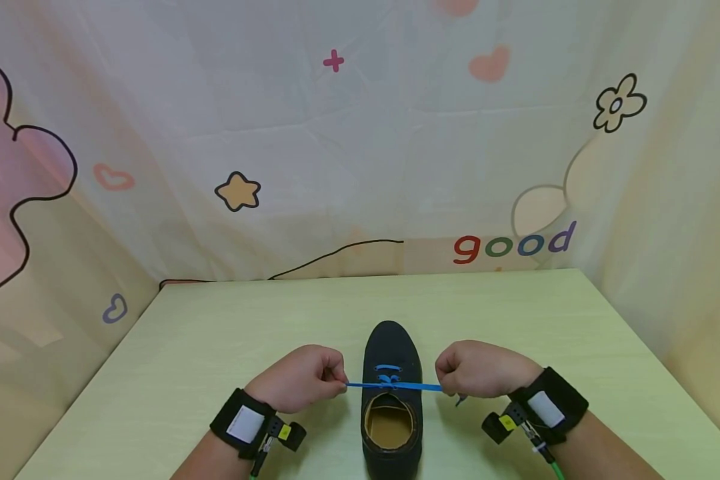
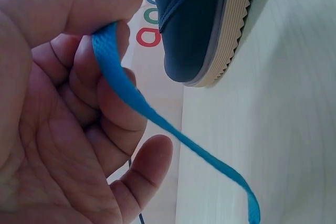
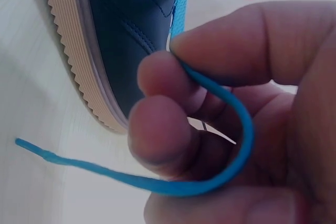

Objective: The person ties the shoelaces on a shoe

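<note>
A dark shoe stands on the table, toe pointing away, with a blue shoelace crossed over its tongue. On the left side my left hand pinches one lace end between thumb and forefinger; the loose tail trails down past the fingers in the left wrist view. To the right of the shoe my right hand pinches the other end, and its tail curls below the fingertips. Both lace ends run out nearly straight and level, low over the shoe's opening.
The pale green table reaches back to a printed curtain that hangs behind and at the sides. Each wrist wears a black strap with a small camera, the left camera and the right camera near the shoe.
</note>
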Tool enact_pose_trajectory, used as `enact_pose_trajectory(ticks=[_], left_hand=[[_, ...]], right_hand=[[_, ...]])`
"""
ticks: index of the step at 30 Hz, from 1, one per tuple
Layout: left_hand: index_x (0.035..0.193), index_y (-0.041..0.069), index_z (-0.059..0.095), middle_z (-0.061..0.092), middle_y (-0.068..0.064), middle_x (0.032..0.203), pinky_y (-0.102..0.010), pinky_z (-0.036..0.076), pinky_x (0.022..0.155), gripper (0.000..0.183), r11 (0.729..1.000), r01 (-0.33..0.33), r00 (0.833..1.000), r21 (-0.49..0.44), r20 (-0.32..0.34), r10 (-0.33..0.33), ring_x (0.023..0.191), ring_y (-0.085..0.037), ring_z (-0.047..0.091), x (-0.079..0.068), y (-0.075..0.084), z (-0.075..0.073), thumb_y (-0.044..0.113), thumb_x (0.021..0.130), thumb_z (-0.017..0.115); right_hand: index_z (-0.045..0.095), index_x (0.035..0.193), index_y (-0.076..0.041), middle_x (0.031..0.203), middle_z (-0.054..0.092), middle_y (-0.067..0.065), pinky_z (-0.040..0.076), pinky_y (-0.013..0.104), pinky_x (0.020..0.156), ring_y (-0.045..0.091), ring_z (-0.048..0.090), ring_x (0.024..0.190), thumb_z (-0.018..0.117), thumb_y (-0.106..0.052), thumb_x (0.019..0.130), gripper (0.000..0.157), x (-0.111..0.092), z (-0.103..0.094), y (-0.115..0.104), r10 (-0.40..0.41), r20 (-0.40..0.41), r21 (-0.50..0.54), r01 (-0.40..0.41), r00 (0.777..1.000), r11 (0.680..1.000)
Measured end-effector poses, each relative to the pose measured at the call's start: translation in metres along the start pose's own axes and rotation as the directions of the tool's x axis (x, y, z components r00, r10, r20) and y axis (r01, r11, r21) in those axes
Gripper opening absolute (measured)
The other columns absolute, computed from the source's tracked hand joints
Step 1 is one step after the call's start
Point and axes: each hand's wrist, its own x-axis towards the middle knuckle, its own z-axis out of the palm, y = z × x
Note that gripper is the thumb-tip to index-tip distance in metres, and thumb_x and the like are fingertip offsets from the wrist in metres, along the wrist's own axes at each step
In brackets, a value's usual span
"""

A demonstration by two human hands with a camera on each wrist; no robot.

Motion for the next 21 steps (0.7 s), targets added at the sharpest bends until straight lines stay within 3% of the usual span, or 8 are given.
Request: enact_pose_trajectory(ticks=[21], left_hand=[[0.080, 0.021, 0.065, 0.054, 0.006, 0.064, -0.025, 0.034, 0.050, 0.015, 1.000, 0.007, 1.000, -0.006, 0.006, -0.007, 0.056, -0.011, 0.044, 0.0000, -0.0018, 0.0001, 0.013, 0.091, 0.071]], right_hand=[[0.064, 0.070, -0.008, 0.061, 0.048, -0.005, 0.028, 0.030, 0.051, 0.015, 0.039, 0.053, 0.061, -0.006, 0.085, 0.016, -0.0028, 0.0008, 0.0007, 0.017, 0.001, 0.000, -0.017, 1.000, 1.000]])
